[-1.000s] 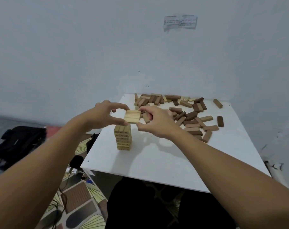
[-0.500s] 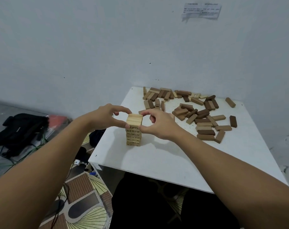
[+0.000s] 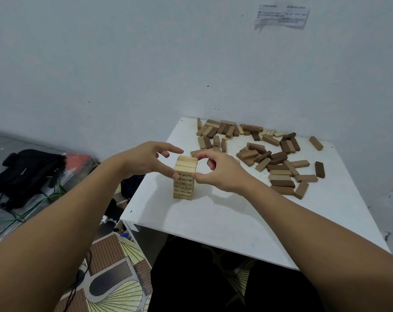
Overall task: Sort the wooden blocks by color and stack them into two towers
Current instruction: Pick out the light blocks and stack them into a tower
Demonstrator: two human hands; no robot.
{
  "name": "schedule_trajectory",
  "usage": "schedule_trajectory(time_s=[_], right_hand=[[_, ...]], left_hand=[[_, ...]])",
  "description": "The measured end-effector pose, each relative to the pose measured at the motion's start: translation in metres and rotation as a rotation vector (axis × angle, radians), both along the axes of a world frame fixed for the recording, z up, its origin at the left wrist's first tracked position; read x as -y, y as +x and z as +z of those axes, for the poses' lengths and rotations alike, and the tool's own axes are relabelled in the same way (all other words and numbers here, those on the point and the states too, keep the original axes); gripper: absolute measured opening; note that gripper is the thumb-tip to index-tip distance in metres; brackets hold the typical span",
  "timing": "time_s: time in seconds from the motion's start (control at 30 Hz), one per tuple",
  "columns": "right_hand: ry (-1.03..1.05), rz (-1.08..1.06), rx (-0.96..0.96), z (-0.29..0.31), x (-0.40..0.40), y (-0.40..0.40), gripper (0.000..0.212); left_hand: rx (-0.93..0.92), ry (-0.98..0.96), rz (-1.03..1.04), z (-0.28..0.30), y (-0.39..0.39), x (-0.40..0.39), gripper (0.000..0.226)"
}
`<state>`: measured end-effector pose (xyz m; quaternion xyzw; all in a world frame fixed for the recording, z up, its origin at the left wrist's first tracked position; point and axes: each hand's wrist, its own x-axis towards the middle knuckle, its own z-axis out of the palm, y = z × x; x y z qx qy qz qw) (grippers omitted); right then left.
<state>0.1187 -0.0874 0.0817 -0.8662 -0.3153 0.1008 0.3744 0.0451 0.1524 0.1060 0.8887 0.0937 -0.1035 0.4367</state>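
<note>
Tower point(image 3: 184, 177): pale blocks are standing stacked near the front left of the surface point(image 3: 224, 221), with the newest layer point(image 3: 186, 165) sitting on top.
Left hand point(image 3: 143, 162): its thumb is touching the tower's left side just under the top layer; the other fingers are arching loosely above, gripping nothing.
Right hand point(image 3: 222, 171): its thumb and forefinger are pinching the top layer at its right edge, the remaining fingers curling in behind.
Loose blocks point(image 3: 269, 157): pale and dark pieces are lying mixed across the far right, well apart from the tower.
Step in hand: judging by the pose, the top layer is being squared up.
Doing it well: both hands should be nudging inward evenly and lightly, letting go slowly so nothing slides.
Second tower: no dark stack is showing yet.
Hard to make out: the printing on the tower's face is too small to read, and the tower's far side is hidden.
Cut off: the surface's right corner is running out of view.
</note>
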Motion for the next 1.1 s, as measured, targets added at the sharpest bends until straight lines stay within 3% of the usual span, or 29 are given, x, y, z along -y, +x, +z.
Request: schedule_trajectory(time_s=[0.53,0.63,1.1], right_hand=[[-0.022,0.06,-0.031,0.002,-0.001,0.009,0.047],[-0.017,0.068,-0.048,0.001,-0.001,0.01,0.054],[-0.008,0.08,-0.044,-0.001,-0.003,0.011,0.049]], left_hand=[[0.005,-0.044,-0.016,-0.009,0.005,-0.005,0.057],[0.01,-0.056,-0.008,-0.009,0.004,-0.005,0.057],[-0.007,-0.05,0.042,-0.015,-0.006,-0.01,0.069]])
